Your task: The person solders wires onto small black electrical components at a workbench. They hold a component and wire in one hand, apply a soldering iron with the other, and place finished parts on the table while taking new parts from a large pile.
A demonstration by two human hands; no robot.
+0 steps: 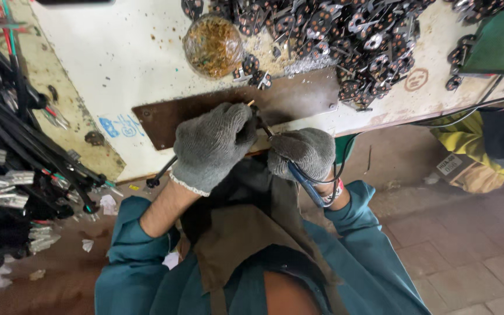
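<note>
Both my hands wear grey knit gloves and meet at the near edge of a white workbench (129, 64). My left hand (211, 144) is closed around a black cable (161, 174) that runs out down-left from under the fist, its end poking out near the thumb. My right hand (301, 153) grips a blue-handled tool (305, 185) whose tip points at that cable end. They work over a dark brown metal plate (298, 96) fixed to the bench. The contact point is hidden between the gloves.
A heap of small black and metal parts (333, 35) covers the bench's far right. A round clear container of brownish bits (212, 46) stands beside it. Bundles of black cables with metal ends (13, 169) fill the left. A green box (503, 41) sits at the right.
</note>
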